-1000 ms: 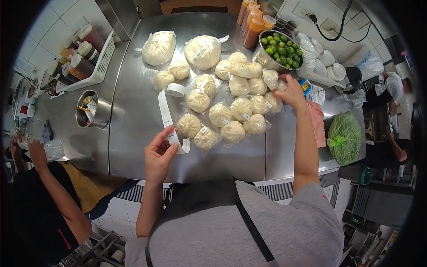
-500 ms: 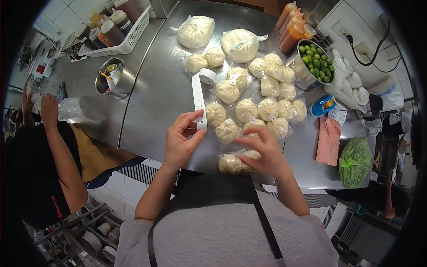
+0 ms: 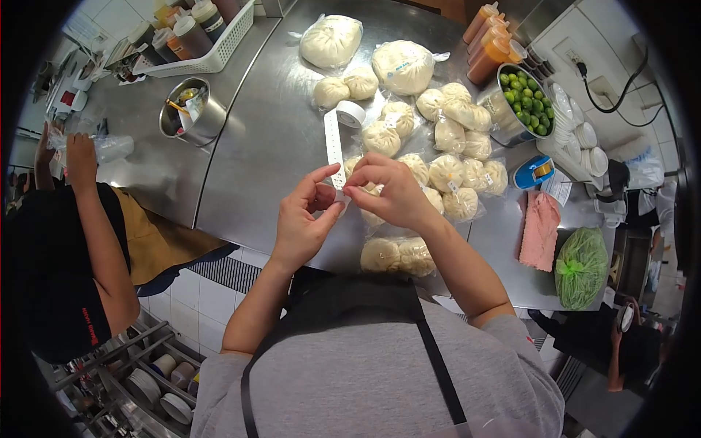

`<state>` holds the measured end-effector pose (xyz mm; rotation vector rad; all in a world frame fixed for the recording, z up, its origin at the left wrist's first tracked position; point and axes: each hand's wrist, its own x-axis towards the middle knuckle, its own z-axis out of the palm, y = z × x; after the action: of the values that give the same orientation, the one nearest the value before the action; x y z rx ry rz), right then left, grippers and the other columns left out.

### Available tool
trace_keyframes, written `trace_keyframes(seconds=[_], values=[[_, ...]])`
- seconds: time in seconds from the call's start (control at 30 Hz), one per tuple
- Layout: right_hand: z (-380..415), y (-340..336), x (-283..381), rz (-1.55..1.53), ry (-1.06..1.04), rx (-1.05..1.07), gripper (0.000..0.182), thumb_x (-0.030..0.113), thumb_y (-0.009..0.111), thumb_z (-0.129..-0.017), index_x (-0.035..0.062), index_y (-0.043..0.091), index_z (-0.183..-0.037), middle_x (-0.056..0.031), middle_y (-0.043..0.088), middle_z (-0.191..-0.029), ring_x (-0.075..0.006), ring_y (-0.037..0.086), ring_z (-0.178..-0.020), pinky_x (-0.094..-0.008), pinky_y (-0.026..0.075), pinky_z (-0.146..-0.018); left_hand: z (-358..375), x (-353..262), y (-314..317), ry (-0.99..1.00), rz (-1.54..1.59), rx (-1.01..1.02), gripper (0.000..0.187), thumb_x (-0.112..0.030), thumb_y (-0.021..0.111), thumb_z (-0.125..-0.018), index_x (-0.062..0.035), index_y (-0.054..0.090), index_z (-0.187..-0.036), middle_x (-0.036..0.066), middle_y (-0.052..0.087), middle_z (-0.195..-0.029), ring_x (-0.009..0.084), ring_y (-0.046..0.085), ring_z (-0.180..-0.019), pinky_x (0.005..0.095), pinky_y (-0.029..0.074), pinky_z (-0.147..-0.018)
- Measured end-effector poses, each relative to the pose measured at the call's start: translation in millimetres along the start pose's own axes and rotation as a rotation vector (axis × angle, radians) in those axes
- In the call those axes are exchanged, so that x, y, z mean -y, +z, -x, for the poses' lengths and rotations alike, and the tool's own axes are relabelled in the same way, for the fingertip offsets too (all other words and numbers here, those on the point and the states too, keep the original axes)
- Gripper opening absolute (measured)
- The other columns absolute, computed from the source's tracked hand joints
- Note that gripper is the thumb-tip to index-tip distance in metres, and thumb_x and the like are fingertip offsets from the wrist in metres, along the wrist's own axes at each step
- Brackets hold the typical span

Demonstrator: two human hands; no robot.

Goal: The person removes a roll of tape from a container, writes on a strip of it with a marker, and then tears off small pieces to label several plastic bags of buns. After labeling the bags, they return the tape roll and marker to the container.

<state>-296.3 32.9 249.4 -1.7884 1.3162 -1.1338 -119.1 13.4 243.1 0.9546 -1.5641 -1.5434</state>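
A white strip of printed labels runs down from its roll, which rests on the steel table. My left hand pinches the strip's lower end between thumb and fingers. Close against it, my right hand is closed at that same end, its thumb and fingertips together on a label whose edges are mostly hidden. Bagged white buns lie under and beyond my right hand, several with small labels stuck on. Nearest to me is another bag of buns.
Two large bagged buns lie at the back. On the right stand a pot of green citrus, a blue tape dispenser, a pink cloth and a green bag. A steel container and a co-worker are left.
My right hand has moved left and up from the near buns to the end of the label strip, meeting my left hand. The co-worker's hands on the left still handle clear plastic.
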Motion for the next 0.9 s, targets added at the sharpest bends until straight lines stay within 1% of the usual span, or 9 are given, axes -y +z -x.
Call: trace_keyframes(seconds=[0.13,0.2,0.33,0.4,0.43,0.53,0.63,0.77,0.9], values=[[-2.4,2.9,-12.9,-0.452,0.358,0.061,0.004,0.007,0.067,-0.076,0.0038,0.064,-0.077,-0.0008,0.057,-0.077,-0.0067,0.052,-0.07,-0.0235,0.042,-0.061,-0.8,3.3,-1.0,0.011,0.034,0.013,0.045,0.005,0.06,-0.076,-0.0045,0.053,-0.12,0.004,0.058,-0.089,0.0062,0.055,-0.075,0.021,0.048,-0.069],[-1.9,1.3,-10.6,-0.499,0.384,0.073,0.005,0.007,0.066,-0.076,0.0023,0.064,-0.077,-0.0004,0.057,-0.077,-0.0061,0.052,-0.07,-0.0223,0.042,-0.061,-1.5,2.6,-4.7,-0.007,-0.091,0.051,0.045,0.005,0.06,-0.076,-0.0034,0.054,-0.12,0.006,0.058,-0.099,0.0067,0.056,-0.076,0.021,0.048,-0.069],[15.3,-2.6,2.7,-0.23,0.094,-0.07,0.006,0.005,0.067,-0.073,0.0032,0.062,-0.075,-0.0033,0.056,-0.078,-0.0109,0.054,-0.069,-0.0243,0.043,-0.061,-1.0,6.8,-4.9,-0.099,0.055,0.038,0.045,0.006,0.06,-0.076,-0.0003,0.053,-0.12,0.007,0.056,-0.105,0.0074,0.056,-0.077,0.021,0.047,-0.069],[32.4,-8.4,6.1,0.15,-0.223,-0.192,0.01,0.004,0.069,-0.069,0.0045,0.062,-0.076,-0.005,0.056,-0.079,-0.017,0.054,-0.069,-0.026,0.043,-0.06,-2.4,7.0,-7.9,-0.111,0.116,0.022,0.046,0.007,0.06,-0.076,0.0032,0.051,-0.121,0.008,0.055,-0.107,0.008,0.056,-0.079,0.0206,0.047,-0.069],[46.4,-10.1,8.8,0.255,-0.251,-0.181,0.012,0.007,0.069,-0.067,0.0081,0.06,-0.074,-0.0046,0.054,-0.077,-0.0212,0.054,-0.07,-0.0325,0.043,-0.062,-2.4,5.1,-9.5,-0.117,0.125,0.031,0.047,0.007,0.06,-0.075,0.0045,0.05,-0.121,0.009,0.054,-0.109,0.0088,0.056,-0.08,0.0206,0.047,-0.07],[90.3,-18.6,13.3,0.59,-0.383,-0.017,0.012,0.01,0.069,-0.068,0.0077,0.06,-0.075,-0.0028,0.052,-0.078,-0.0185,0.054,-0.073,-0.031,0.041,-0.063,-1.6,3.7,-13.1,-0.113,0.086,0.031,0.048,0.005,0.063,-0.076,0.0026,0.05,-0.122,0.004,0.06,-0.098,0.0066,0.056,-0.079,0.0197,0.046,-0.072],[117.3,-10.4,-2.2,0.715,-0.382,0.233,0.011,0.014,0.068,-0.07,0.0079,0.059,-0.074,-0.0016,0.052,-0.081,-0.0177,0.053,-0.076,-0.0302,0.04,-0.065,-3.4,2.1,-9.0,-0.096,0.13,0.023,0.047,0.005,0.063,-0.076,0.0048,0.05,-0.121,0.009,0.055,-0.108,0.0095,0.056,-0.082,0.0211,0.048,-0.069],[104.9,-16.2,10.6,0.487,-0.26,0.269,0.014,0.02,0.069,-0.069,0.0094,0.06,-0.073,-0.0009,0.053,-0.084,-0.0181,0.052,-0.077,-0.0316,0.04,-0.067,-5.5,8.8,-8.6,-0.105,0.187,-0.003,0.043,0.003,0.063,-0.077,0.0033,0.052,-0.119,0.006,0.056,-0.103,0.0072,0.056,-0.078,0.019,0.046,-0.066],[59.3,-38.2,33.7,0.388,-0.276,0.136,0.011,0.012,0.069,-0.07,0.0087,0.06,-0.072,-0.0032,0.056,-0.082,-0.0196,0.055,-0.074,-0.0325,0.042,-0.066,-4.9,8.8,-13.5,-0.059,0.065,-0.037,0.041,0.004,0.063,-0.078,0.0016,0.054,-0.118,0.004,0.058,-0.103,0.0059,0.054,-0.078,0.0187,0.046,-0.07]])
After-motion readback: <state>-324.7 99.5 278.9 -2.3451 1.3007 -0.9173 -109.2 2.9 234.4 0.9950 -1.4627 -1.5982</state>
